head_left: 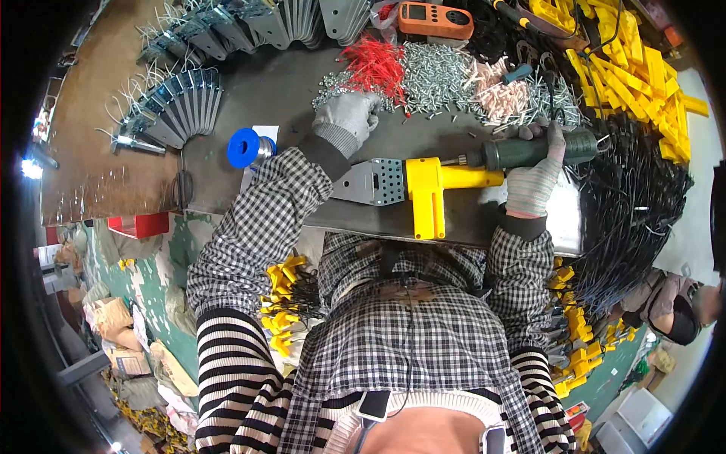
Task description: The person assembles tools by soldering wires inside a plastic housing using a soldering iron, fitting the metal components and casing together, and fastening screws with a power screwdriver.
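Observation:
My left hand (346, 119), in a grey glove, is at the near edge of a pile of small metal nuts or screws (333, 87). Its fingers are curled, and what they hold, if anything, is hidden. In a striped glove, my right hand (535, 175) is closed around a dark green electric screwdriver (505, 154) lying roughly level. The screwdriver's bit points left, at the top of a yellow plastic handle piece (428, 200). Joined to that piece is a grey metal blade plate with holes (370, 183), flat on the dark bench near my body.
Red wire bits (376, 66), silver screws (435, 76) and pale pink parts (503, 98) lie heaped behind. An orange meter (435, 20) stands at the back. Solder wire on a blue spool (246, 148) and fanned metal plates (178, 106) are left; yellow handles (635, 79) and black cables (631, 197) right.

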Motion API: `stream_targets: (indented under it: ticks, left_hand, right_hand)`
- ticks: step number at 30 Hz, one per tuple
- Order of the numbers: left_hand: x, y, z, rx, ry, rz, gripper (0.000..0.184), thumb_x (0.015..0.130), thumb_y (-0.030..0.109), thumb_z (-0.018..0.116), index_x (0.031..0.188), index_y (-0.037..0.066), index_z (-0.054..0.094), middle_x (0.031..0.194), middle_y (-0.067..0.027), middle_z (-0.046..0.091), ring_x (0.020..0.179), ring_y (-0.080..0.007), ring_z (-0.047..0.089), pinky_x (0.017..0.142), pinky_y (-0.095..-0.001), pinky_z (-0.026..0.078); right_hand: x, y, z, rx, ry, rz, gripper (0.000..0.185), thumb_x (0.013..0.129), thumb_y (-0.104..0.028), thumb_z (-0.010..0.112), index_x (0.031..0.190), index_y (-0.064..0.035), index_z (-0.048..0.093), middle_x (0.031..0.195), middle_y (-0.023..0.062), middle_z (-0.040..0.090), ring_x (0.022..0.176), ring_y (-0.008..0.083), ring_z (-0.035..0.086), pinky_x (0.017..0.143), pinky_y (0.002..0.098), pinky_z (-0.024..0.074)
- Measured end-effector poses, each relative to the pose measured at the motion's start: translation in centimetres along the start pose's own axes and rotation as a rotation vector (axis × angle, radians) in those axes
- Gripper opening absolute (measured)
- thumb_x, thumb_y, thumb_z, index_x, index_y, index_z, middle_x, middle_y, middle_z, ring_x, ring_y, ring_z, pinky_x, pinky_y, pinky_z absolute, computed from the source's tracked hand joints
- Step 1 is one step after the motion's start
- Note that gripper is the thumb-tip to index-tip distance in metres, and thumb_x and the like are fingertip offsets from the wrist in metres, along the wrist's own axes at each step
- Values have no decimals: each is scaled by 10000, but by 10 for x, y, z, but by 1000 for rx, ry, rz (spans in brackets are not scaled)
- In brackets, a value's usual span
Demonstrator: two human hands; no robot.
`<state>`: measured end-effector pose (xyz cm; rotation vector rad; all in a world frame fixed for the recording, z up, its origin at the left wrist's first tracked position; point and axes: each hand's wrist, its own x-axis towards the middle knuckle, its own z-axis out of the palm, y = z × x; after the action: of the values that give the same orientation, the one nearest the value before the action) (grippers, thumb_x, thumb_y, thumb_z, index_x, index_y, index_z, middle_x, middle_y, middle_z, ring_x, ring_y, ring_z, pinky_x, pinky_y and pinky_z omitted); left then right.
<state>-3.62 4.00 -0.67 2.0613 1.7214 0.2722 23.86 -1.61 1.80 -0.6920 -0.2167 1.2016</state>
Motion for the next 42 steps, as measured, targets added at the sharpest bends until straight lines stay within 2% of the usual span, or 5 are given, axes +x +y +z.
stream_targets:
  ticks: [18, 27, 30, 36, 42]
  left_hand:
    - [13, 6, 1, 160, -16, 224, 199, 759, 99, 649, 951, 148, 669, 876, -73, 645, 804, -268, 649, 686, -398, 520]
    - [20, 30, -1, 775, -144, 523, 171, 862, 151, 547, 925, 132, 705, 860, -74, 691, 847, -210, 690, 686, -378, 564]
    - [18, 22, -4, 697, -84, 583, 117, 827, 156, 574, 859, 111, 677, 828, -76, 663, 810, -223, 682, 670, -384, 565]
    - [-71, 15, 2, -224, 123, 363, 98, 827, 103, 657, 907, 52, 632, 845, -91, 608, 662, -211, 634, 582, -318, 506]
    - [-88, 20, 40, -419, 302, 254, 153, 785, 45, 705, 925, 34, 645, 857, -64, 623, 683, -181, 642, 589, -298, 505]
  right_hand:
    - [3, -4, -3, 12, 33, 0, 251, 888, -234, 656, 1005, -38, 551, 804, -5, 514, 738, 135, 518, 821, 364, 484]
    - [1, -5, -2, -26, 40, -20, 229, 871, -255, 675, 960, -79, 560, 787, -4, 524, 735, 133, 521, 803, 379, 496]
    - [2, -4, -3, 0, 32, -21, 237, 866, -257, 681, 966, -78, 562, 794, -1, 526, 744, 137, 522, 797, 381, 495]
    - [0, -5, -7, -16, 39, -39, 259, 865, -270, 680, 997, -76, 570, 809, 2, 527, 757, 142, 525, 773, 389, 497]
    - [-1, -7, -5, -44, 18, -40, 271, 870, -286, 673, 997, -66, 577, 827, 4, 524, 784, 145, 518, 782, 391, 494]
